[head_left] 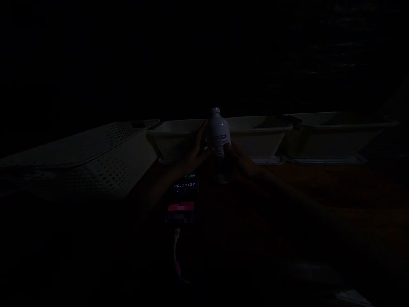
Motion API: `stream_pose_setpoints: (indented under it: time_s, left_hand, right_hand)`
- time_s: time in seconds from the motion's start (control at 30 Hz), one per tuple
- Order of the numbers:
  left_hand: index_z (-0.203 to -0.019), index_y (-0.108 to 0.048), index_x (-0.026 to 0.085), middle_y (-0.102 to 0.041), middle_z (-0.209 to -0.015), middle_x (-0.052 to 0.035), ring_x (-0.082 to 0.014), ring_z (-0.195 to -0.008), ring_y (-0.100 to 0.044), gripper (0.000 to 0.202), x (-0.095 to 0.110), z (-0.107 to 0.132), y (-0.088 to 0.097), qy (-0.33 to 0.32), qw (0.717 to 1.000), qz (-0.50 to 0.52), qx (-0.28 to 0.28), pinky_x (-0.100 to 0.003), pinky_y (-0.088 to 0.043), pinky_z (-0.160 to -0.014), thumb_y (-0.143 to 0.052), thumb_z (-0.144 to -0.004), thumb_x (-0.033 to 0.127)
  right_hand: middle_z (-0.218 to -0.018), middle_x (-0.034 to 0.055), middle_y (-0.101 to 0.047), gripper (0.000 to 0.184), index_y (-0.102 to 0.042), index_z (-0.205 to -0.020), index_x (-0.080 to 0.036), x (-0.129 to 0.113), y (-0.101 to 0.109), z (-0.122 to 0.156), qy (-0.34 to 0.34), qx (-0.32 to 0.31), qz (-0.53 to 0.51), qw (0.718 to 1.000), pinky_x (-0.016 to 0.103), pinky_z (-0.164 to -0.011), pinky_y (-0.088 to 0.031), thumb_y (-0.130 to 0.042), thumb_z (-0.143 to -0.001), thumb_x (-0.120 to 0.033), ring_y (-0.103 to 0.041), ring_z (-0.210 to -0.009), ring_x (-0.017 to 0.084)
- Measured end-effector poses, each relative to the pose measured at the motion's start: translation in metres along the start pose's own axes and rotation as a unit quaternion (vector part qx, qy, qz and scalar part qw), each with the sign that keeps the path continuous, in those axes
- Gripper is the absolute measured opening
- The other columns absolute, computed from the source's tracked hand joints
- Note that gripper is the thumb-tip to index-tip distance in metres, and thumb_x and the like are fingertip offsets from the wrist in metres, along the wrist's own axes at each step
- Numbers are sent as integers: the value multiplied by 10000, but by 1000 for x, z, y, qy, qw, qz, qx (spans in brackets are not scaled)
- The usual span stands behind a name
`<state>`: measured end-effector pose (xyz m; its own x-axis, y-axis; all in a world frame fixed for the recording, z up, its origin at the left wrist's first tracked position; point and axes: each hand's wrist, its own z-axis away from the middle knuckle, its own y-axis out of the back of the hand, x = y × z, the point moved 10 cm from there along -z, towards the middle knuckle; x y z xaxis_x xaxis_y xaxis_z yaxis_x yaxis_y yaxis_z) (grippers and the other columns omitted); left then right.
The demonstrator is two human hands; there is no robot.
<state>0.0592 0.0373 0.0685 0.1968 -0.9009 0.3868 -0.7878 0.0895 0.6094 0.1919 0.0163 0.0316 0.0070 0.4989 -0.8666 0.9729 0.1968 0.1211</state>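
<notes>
The scene is very dark. A small white bottle (pixel 219 131) with a white cap and a teal-printed label stands upright between both my hands. My left hand (pixel 195 154) wraps its fingers round the bottle's left side. My right hand (pixel 240 159) grips the bottle's lower right side. Both forearms reach in over a brown wooden table (pixel 319 192). The bottle is held in front of a white tub (pixel 255 134).
A phone (pixel 182 198) with a lit timer screen lies on the table below my left hand, a cable (pixel 176 251) plugged into its near end. A perforated white basket (pixel 96 157) sits at the left. A second white tub (pixel 335 134) stands at the right.
</notes>
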Motion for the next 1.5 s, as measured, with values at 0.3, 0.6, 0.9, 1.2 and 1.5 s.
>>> stream_pose_setpoints:
  time_s: [0.3, 0.6, 0.9, 1.2, 1.5]
  left_hand:
    - [-1690, 15, 377, -100, -1812, -90, -336, -1679, -162, 930, -1, 0, -2, 1, 1000, 19, -1, -601, -242, -1342, -542, -997, 650]
    - [-1694, -3, 372, -123, -1807, -91, -327, -1680, -162, 925, 1, 0, 0, 4, 1000, 9, 3, -591, -196, -1354, -557, -999, 629]
    - [-1692, 12, 372, -90, -1814, -94, -328, -1685, -137, 933, 2, 0, -1, 17, 1000, 16, 0, -604, -202, -1351, -551, -997, 638]
    - [-1701, -12, 330, -54, -1823, -67, -302, -1694, -82, 810, 2, -2, -2, 8, 1000, 5, -1, -561, -131, -1377, -358, -1050, 665]
    - [-1680, -81, 360, -92, -1817, -66, -318, -1684, -145, 833, 1, -2, 3, 0, 1000, 26, 12, -569, -233, -1356, -520, -1019, 615]
  right_hand:
    - [-1394, 128, -654, 750, -574, -1333, -244, -1, 0, 1, -15, -1, 7, 1000, 569, -1222, -419, -546, -898, -855, -603, -1314, 345]
    - [-1397, 130, -647, 691, -577, -1271, -230, -3, -2, 2, -3, -1, -6, 1000, 580, -1226, -410, -544, -919, -824, -630, -1264, 328]
    - [-1348, 111, -684, 698, -602, -1245, -244, -3, 0, 1, -3, 5, -1, 1000, 565, -1228, -415, -552, -899, -849, -628, -1283, 329]
    - [-1426, 105, -660, 645, -584, -1289, -247, -5, -2, 2, 6, -3, -29, 1000, 566, -1214, -431, -545, -942, -789, -607, -1320, 335]
    - [-1251, 113, -713, 583, -583, -1170, -247, 1, -3, 5, -37, 12, -61, 997, 544, -1071, -539, -624, -904, -764, -660, -1174, 331]
